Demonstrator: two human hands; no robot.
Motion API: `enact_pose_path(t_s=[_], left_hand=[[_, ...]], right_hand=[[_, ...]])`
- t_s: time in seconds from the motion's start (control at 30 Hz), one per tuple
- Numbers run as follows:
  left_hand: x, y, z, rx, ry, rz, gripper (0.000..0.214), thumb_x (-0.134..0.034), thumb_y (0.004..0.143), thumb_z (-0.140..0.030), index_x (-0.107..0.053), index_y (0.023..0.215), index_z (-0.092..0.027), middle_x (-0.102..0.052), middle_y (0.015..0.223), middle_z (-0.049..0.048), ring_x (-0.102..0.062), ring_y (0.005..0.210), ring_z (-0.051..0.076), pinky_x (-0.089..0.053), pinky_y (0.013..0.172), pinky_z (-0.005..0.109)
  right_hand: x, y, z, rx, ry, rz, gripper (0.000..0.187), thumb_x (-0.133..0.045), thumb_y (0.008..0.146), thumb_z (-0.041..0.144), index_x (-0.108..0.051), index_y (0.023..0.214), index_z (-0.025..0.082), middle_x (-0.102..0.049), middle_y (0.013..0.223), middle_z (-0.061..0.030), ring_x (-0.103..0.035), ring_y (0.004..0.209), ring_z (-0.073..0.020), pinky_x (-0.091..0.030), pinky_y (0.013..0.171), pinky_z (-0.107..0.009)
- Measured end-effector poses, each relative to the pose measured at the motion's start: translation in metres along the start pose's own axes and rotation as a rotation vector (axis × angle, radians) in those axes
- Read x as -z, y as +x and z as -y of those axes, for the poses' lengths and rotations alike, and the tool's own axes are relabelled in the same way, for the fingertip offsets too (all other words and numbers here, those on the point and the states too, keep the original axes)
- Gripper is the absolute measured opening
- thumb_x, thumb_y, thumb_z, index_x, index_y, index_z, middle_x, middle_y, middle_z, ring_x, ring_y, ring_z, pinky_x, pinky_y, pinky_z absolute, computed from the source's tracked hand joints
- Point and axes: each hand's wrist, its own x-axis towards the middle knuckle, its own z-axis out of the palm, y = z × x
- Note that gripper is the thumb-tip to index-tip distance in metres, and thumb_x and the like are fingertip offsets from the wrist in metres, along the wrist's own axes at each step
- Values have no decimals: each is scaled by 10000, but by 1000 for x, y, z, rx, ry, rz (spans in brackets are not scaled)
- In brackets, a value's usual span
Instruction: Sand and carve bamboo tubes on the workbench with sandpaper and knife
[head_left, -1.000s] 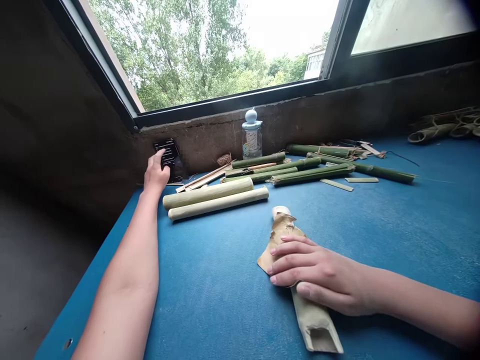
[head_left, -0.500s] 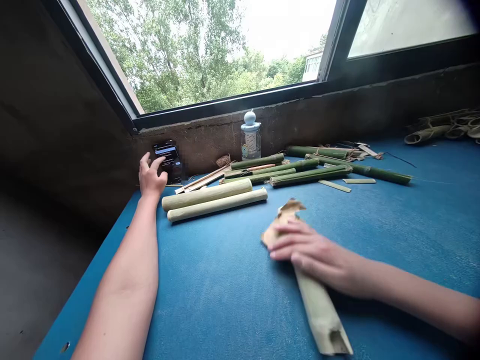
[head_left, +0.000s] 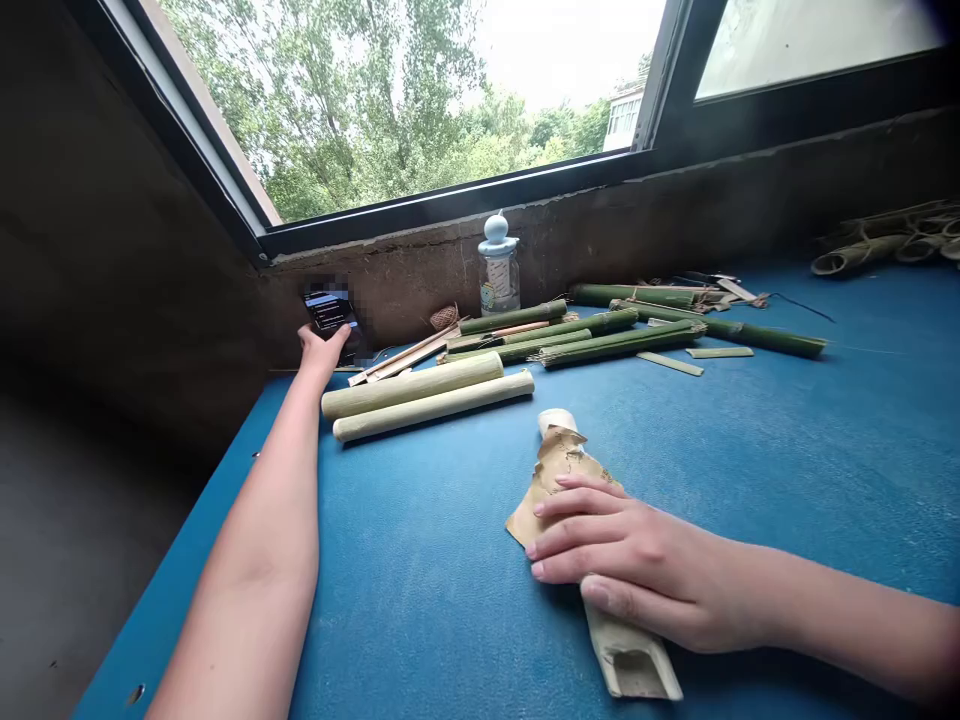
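At the far left edge of the table, my left hand [head_left: 322, 352] reaches a dark phone [head_left: 327, 312] that leans against the wall. Its thumb lies across the lit screen, with the fingers mostly hidden by the phone. My right hand [head_left: 637, 545] curves over a worn, torn-edged sheet of tan sandpaper [head_left: 553, 480] and presses it onto a pale bamboo piece [head_left: 628, 645]. That piece lies lengthwise on the blue table [head_left: 420, 580]; its near end has a squarish cut opening, while its far end shows beyond the sandpaper.
Two pale scraped bamboo tubes [head_left: 431, 405] lie left of centre. Behind them are several green bamboo lengths [head_left: 622, 345], thin strips [head_left: 671, 364], a ball of twine [head_left: 445, 318] and a clear jar with a blue lid [head_left: 499, 275]. More bamboo tubes [head_left: 862, 255] lie at the far right.
My left hand has gone from spread fingers before the screen to a thumb on the phone. My right hand and the sandpaper have slid toward me along the bamboo, uncovering its far end.
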Motion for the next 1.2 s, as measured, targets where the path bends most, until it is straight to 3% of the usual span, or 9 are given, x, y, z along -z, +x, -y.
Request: enact_pose_path(t_s=[0.23, 0.5, 0.6, 0.7, 0.8, 0.9, 1.0, 1.07, 1.2], left_hand=[[-8, -1, 0, 64, -6, 0, 510, -669, 904, -340, -513, 1363, -183, -449, 1456, 129, -438, 1328, 331, -378, 1079, 579], [-14, 3, 2, 94, -31, -26, 526, -677, 892, -351, -507, 1361, -185, -426, 1467, 127, -403, 1345, 340, -341, 1094, 586], [-15, 5, 7, 100, -59, -17, 524, -676, 894, -347, -506, 1363, -185, -433, 1461, 128, -413, 1339, 337, -351, 1089, 582], [-13, 5, 13, 85, -108, 6, 505, -668, 903, -336, -513, 1359, -183, -456, 1444, 126, -436, 1325, 329, -371, 1080, 577], [-10, 4, 21, 59, -174, 24, 474, -658, 913, -324, -526, 1345, -179, -485, 1416, 124, -476, 1290, 314, -398, 1063, 566], [-7, 4, 27, 47, -237, 49, 449, -652, 921, -313, -534, 1332, -175, -518, 1379, 121, -523, 1240, 296, -446, 1027, 540], [-5, 5, 31, 63, -277, 97, 419, -633, 936, -324, -544, 1315, -170, -561, 1315, 115, -585, 1147, 265, -508, 958, 495], [-4, 5, 32, 76, -292, 130, 398, -621, 946, -335, -553, 1299, -165, -586, 1269, 110, -612, 1088, 246, -534, 915, 466], [-1, 3, 29, 75, -299, 199, 333, -610, 954, -349, -594, 1219, -149, -626, 1177, 94, -638, 999, 214, -557, 856, 420]], right_hand=[[13, 0, -31, -142, -70, -120, 357, -400, 1038, 328, -653, 1276, 246, -645, 1343, -49, -359, 1440, -240, -119, 1245, -505], [-17, 3, 22, 45, 50, 34, 360, -472, 994, 266, -612, 1324, 236, -672, 1305, -18, -456, 1373, -189, -113, 1260, -372], [-3, 0, -1, 19, 38, 12, 353, -453, 1007, 272, -630, 1309, 228, -668, 1313, -42, -452, 1381, -205, -152, 1252, -402], [16, -5, -35, -94, -7, -108, 361, -410, 1031, 308, -649, 1293, 243, -636, 1363, -57, -384, 1435, -237, -193, 1234, -480], [20, -7, -39, -162, -44, -169, 375, -404, 1034, 336, -636, 1320, 263, -598, 1415, -52, -285, 1490, -266, -181, 1228, -537], [6, -4, -15, -87, -27, -63, 370, -437, 1022, 316, -618, 1340, 265, -630, 1376, -42, -329, 1473, -243, -124, 1255, -499], [0, -2, -5, 53, 26, 56, 369, -452, 1008, 286, -622, 1331, 231, -675, 1307, -53, -463, 1387, -209, -166, 1258, -425], [5, -1, -13, 38, 10, 8, 363, -439, 1014, 284, -636, 1312, 219, -672, 1314, -68, -484, 1369, -215, -206, 1244, -444], [12, -2, -22, -122, -67, -150, 355, -429, 1024, 300, -654, 1293, 240, -643, 1360, -61, -368, 1452, -255, -177, 1232, -539]])
